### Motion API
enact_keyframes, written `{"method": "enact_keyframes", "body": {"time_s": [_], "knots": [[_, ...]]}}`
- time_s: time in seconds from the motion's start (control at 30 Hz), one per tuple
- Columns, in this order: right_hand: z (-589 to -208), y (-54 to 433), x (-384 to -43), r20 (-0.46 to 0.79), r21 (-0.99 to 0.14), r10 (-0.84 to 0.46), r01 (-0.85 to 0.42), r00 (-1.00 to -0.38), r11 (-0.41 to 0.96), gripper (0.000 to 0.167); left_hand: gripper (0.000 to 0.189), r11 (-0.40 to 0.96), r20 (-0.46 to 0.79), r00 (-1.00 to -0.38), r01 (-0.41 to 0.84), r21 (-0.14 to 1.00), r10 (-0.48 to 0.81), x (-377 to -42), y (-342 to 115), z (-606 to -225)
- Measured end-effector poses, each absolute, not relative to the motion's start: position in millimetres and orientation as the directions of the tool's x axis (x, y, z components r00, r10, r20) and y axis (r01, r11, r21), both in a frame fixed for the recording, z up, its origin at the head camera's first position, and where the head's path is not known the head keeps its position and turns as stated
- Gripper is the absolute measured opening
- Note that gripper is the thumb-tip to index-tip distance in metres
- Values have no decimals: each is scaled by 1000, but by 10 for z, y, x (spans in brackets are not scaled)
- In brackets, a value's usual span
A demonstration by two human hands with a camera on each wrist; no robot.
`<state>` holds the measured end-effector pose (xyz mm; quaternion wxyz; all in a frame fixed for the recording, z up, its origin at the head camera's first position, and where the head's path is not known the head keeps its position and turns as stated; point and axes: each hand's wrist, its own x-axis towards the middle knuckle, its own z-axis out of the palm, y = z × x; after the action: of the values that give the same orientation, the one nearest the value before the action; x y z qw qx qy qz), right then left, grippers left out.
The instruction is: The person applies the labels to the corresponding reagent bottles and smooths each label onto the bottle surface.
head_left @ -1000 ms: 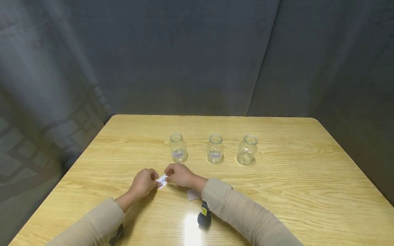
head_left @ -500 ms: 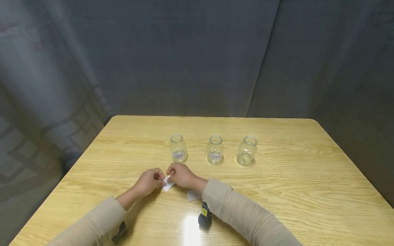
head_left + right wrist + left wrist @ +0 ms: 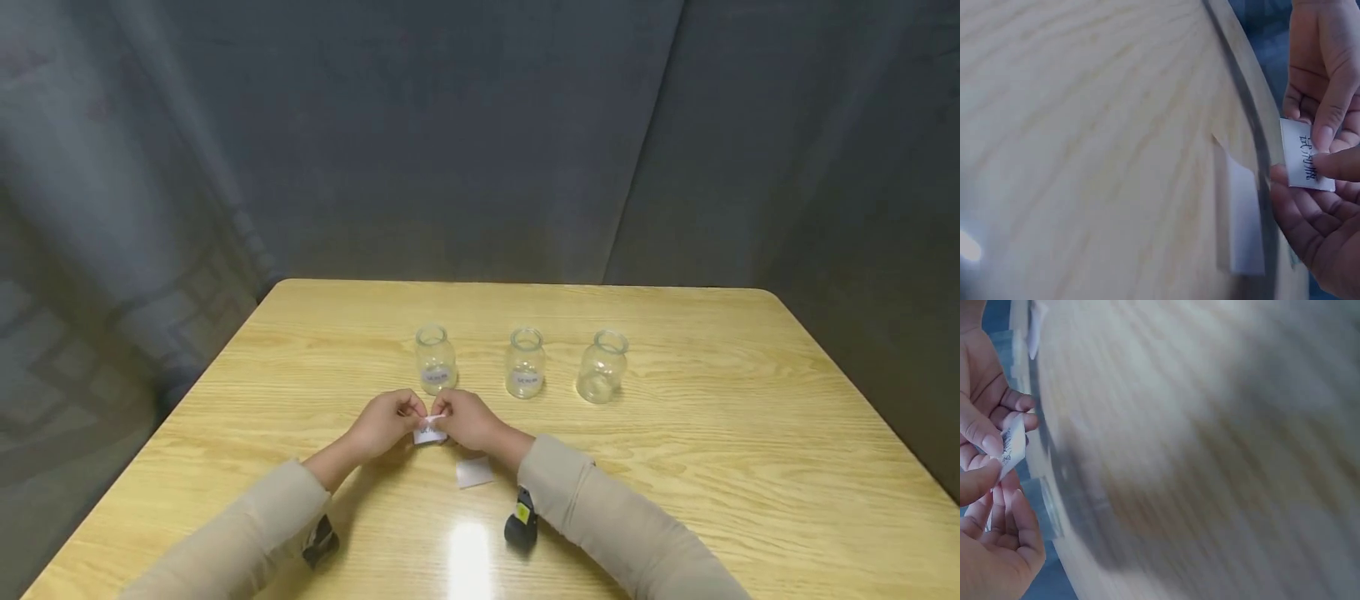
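In the head view my left hand (image 3: 384,425) and right hand (image 3: 468,421) meet over the table, just in front of the left glass jar (image 3: 435,358). Between them they pinch a small white label (image 3: 429,431), each by thumb and fingers. Dark handwritten characters run across the label (image 3: 1297,153) in the right wrist view. The left wrist view shows the label (image 3: 1015,447) tilted between both thumbs. A middle glass jar (image 3: 525,360) and a right glass jar (image 3: 602,371) stand upright in the same row. Written labels sit low on the left and middle jars; the right one shows plain glass.
A blank white paper slip (image 3: 474,472) lies on the wooden table (image 3: 712,417) near my right wrist, one corner curled up in the right wrist view. Black devices hang under both sleeves, one below the right cuff (image 3: 555,467). Dark grey curtains (image 3: 450,142) surround the table.
Both hands have moved to the right with the label and drawn closer together, turning it more level before the left jar. The paper slip on the table is now fully uncovered.
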<state>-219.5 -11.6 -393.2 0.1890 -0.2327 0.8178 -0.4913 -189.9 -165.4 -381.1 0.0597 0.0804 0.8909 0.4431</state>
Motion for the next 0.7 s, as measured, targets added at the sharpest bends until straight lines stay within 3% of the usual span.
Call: {"method": "enact_keyframes", "body": {"time_s": [0.3, 0.7], "knots": [[-3877, 100, -2257, -20, -930, -521, -176, -854, 323, 5, 10, 434, -78, -968, 35, 900, 240, -1996, -1549, -3740], [-3697, 343, -2219, 72, -934, -527, -242, -847, 262, 6, 25, 328, -124, -886, 34, 944, 447, -2044, -1525, -3572]]}}
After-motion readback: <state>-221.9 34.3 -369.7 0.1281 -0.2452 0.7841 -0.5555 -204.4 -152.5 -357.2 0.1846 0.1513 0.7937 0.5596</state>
